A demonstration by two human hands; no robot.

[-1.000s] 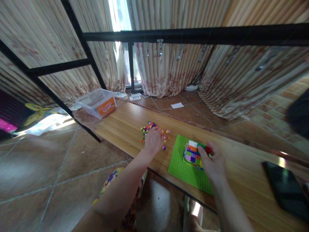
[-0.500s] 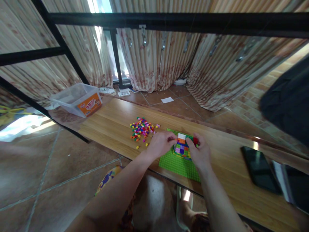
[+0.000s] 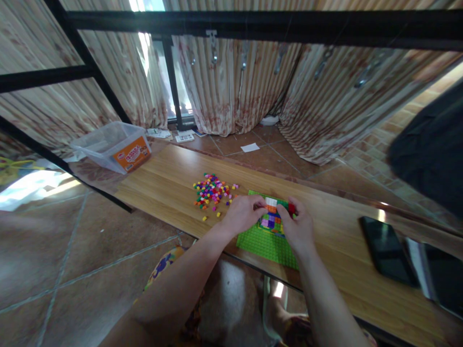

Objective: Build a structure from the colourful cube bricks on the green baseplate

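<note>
A green studded baseplate [image 3: 267,248] lies on the wooden table, with a low build of colourful toy bricks [image 3: 272,220] on its far half. White, orange, purple, pink and blue bricks show in the build, and a red one [image 3: 291,208] sits at its right end. At the build's left edge, my left hand [image 3: 243,213] is closed in a pinch; whatever lies between thumb and forefinger is too small to make out. My right hand [image 3: 299,225] grips the right side of the build, thumb on the near side and fingers beyond, partly covering it.
Left of the baseplate is a pile of small loose bricks [image 3: 211,189]. A clear plastic box [image 3: 112,144] with an orange label stands at the table's far left end. To the right lie a dark phone [image 3: 387,250] and another dark flat object [image 3: 443,270]. A black metal bar [image 3: 253,26] crosses above.
The whole view has shifted slightly. My left hand stays at the build's left edge with almost the same pinch, and my right hand keeps its place on the right side.
</note>
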